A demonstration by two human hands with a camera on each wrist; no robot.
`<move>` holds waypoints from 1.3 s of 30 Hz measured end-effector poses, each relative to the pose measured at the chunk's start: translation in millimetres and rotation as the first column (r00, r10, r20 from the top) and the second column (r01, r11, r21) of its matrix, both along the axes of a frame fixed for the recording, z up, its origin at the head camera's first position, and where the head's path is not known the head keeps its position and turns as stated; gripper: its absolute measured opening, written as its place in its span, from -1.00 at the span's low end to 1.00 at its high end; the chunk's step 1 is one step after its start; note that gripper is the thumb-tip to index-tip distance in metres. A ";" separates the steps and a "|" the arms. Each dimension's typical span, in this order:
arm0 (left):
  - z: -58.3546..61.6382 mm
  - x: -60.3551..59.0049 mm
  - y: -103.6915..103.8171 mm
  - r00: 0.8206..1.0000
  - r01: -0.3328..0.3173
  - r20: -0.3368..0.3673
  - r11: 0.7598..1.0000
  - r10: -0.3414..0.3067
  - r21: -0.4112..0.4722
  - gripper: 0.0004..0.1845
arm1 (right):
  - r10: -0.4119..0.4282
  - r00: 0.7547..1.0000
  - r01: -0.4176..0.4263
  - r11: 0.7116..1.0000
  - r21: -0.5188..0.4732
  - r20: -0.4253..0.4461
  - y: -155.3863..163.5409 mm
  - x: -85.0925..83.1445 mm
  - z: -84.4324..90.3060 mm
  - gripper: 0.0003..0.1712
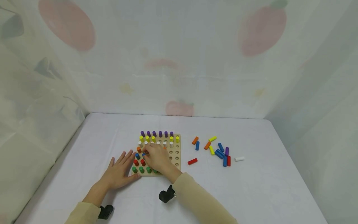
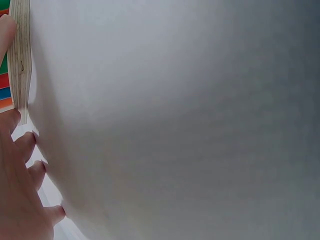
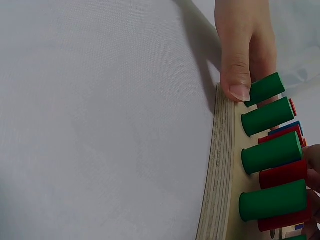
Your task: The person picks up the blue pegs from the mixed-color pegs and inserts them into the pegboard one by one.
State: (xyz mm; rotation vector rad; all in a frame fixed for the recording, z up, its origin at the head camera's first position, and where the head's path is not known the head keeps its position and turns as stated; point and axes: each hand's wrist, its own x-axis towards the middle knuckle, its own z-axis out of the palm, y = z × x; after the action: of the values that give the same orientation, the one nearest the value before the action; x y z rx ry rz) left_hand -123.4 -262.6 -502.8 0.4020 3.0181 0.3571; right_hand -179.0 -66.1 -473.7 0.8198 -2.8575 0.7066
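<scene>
A square pegboard [image 1: 175, 155] of pale layered plywood, drilled in rows of round holes, lies flat on the worktop [image 1: 251, 193], which is covered in a smooth white cloth with a fine weave. Short painted wooden cylinders stand upright in the holes, in rows by colour: purple pegs [image 1: 157, 133] farthest from the fingers, then yellow, white, orange, blue, red, and green pegs [image 1: 141, 170] along the near edge. The left hand [image 1: 121, 173] lies flat on the cloth with fingers [image 1: 126, 158] straight and spread; its thumb tip presses the board's near-left corner, seen plainly in the right wrist view. The right hand [image 1: 157, 158] rests over the middle of the board with its fingers curled down at a blue peg [image 1: 144, 154]; whether they actually pinch it cannot be told. Holes to the right of those fingers stand open. Well right of the board, loose pegs [image 1: 219, 151] lie on their sides in a scatter of orange, blue, yellow, purple and red, with one red peg [image 1: 192, 161] nearer the board and a white peg [image 1: 239, 159] farthest out. Bare cloth runs between the board and the scatter, and on to the worktop's rounded far corners. Pale translucent sheeting [image 1: 179, 56] with faded pink fruit shapes encloses three sides.
</scene>
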 end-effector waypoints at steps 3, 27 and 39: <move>0.1 -0.1 0.0 1.000 0.001 -0.005 1.000 -0.001 -0.001 0.01 | 0.005 1.000 -0.005 1.000 -0.005 -0.002 0.4 0.1 0.5 -0.78; -4.1 -1.1 -2.0 1.000 -0.003 -0.029 1.000 0.003 0.013 0.02 | 0.009 0.999 0.000 0.984 -0.176 0.051 40.9 -1.7 29.7 -0.74; -9.6 -3.9 -2.1 1.000 -0.001 -0.011 1.000 0.001 0.007 0.04 | 0.036 0.997 -0.020 0.973 -0.232 0.068 76.9 -8.5 20.7 -0.66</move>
State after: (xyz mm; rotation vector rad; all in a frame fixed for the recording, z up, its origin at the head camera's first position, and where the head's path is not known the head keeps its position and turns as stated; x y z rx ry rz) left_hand -127.3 -264.7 -512.4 0.4048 3.0286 0.3668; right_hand -187.5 10.8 -453.0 0.8161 -2.7568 1.0683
